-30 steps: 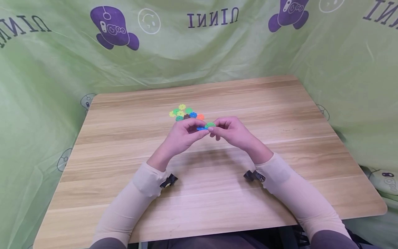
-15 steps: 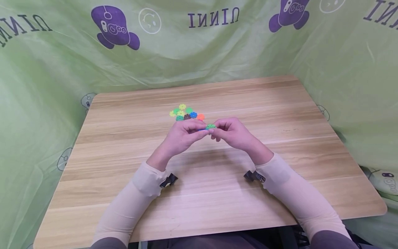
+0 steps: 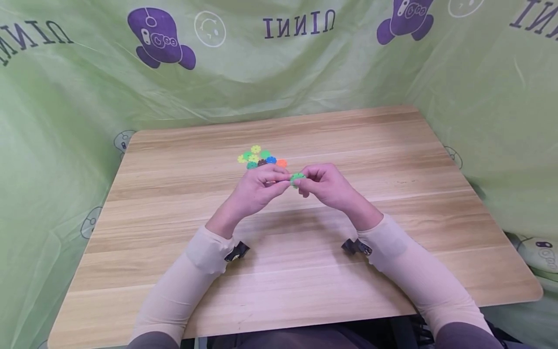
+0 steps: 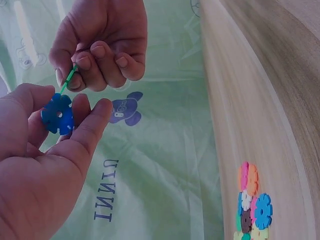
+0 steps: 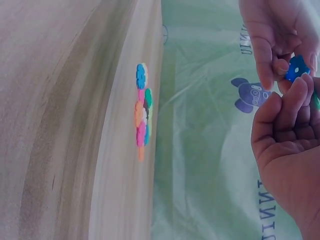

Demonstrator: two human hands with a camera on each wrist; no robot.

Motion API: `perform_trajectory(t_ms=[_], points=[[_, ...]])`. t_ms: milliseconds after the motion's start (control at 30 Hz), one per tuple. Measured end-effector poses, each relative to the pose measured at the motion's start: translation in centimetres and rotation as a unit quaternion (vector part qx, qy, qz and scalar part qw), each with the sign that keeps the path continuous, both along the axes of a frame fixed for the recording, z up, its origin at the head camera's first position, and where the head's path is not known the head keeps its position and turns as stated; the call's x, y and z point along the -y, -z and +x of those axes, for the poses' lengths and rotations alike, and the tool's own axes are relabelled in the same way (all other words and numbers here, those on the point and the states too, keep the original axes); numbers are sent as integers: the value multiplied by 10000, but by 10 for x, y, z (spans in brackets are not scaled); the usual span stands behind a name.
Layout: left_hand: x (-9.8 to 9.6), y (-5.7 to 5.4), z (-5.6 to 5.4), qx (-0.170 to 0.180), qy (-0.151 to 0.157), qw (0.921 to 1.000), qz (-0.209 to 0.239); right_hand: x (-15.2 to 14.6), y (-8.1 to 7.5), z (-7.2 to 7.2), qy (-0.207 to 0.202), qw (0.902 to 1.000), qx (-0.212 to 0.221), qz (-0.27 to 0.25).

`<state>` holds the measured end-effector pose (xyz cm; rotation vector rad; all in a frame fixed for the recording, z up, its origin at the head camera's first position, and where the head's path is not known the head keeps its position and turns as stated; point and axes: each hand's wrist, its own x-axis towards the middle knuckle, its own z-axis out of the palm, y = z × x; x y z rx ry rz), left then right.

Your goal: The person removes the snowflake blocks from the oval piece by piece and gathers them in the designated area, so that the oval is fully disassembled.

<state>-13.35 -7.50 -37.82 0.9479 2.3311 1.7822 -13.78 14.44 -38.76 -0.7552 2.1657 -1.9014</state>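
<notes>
Above the middle of the table, my left hand point(image 3: 255, 191) pinches a blue plastic snowflake disc point(image 4: 57, 115) between thumb and fingers. Opposite it, a green snowflake disc point(image 3: 297, 180) is pinched by my right hand point(image 3: 329, 186). The left wrist view shows the green disc edge-on, its lower end meeting the notched top edge of the blue one; whether their slots are locked together I cannot tell. In the head view the left fingers hide the blue disc. From the right wrist, the blue disc point(image 5: 297, 69) shows behind the right fingertips.
Beyond the hands, a loose group of snowflake discs point(image 3: 253, 158) in yellow, green, blue, brown and orange lies on the wooden table point(image 3: 174, 208). Green printed cloth point(image 3: 279, 77) hangs around the table's back and sides.
The green disc has tilted so more of its face shows in the head view. The blue disc has slipped out of sight behind the left fingers. Both hands have barely shifted.
</notes>
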Motion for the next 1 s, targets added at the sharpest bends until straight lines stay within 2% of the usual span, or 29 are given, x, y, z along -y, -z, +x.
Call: perform_trajectory(t_ms=[133,267,400,600,800,1000], points=[[-1,0,-1,215,67,9997,130,0,1,-1,12,10000,42,-60],[0,0,-3,246,72,9997,26,-2,3,-2,-4,9999,44,-111],[3,0,-6,317,-71,9993,-172,-4,5,-4,22,9998,87,-168],[8,4,-14,627,-296,9970,-358,-7,7,-5,102,9998,120,-136],[12,13,-23,667,-502,9935,-779,-8,9,-6,54,9998,192,-90],[13,22,-33,716,-558,9870,-1327,-10,9,-6,18,9995,299,-48]])
